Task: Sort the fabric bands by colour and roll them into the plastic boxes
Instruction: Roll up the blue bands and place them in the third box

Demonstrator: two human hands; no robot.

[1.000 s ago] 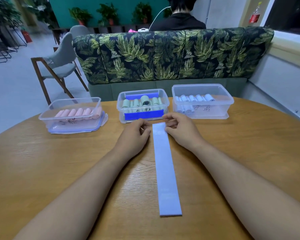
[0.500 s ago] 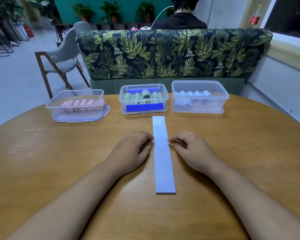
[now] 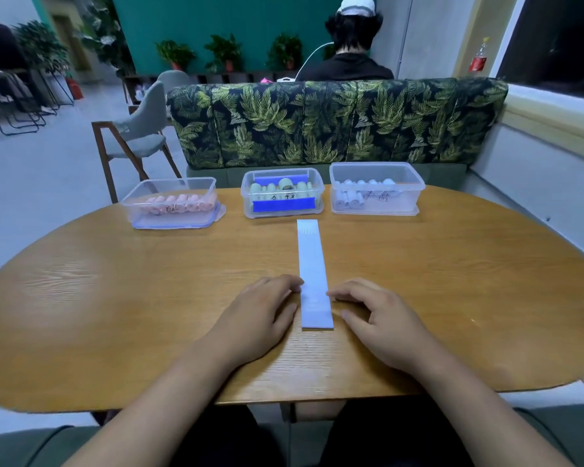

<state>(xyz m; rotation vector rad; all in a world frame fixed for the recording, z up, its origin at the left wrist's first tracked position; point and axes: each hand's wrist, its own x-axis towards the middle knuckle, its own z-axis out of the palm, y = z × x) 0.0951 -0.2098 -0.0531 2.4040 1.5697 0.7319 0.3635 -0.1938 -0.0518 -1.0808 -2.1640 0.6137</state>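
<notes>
Head view shows me the pale blue band (image 3: 312, 264) lying flat and straight on the wooden table (image 3: 115, 298). Its far end is near the middle box (image 3: 281, 215). I see the left hand (image 3: 260, 315) and right hand (image 3: 381, 320) resting beside its near end, one on each side. Their fingers are loose and bent, with the tips touching its edges, not pinching. Pink rolls (image 3: 179, 202) sit in the left box (image 3: 134, 210), and pale blue rolls (image 3: 349, 198) in the right box (image 3: 408, 197).

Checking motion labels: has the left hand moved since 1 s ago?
Yes. The left hand slid back nearer, from beside the middle box to the band's near end.
</notes>
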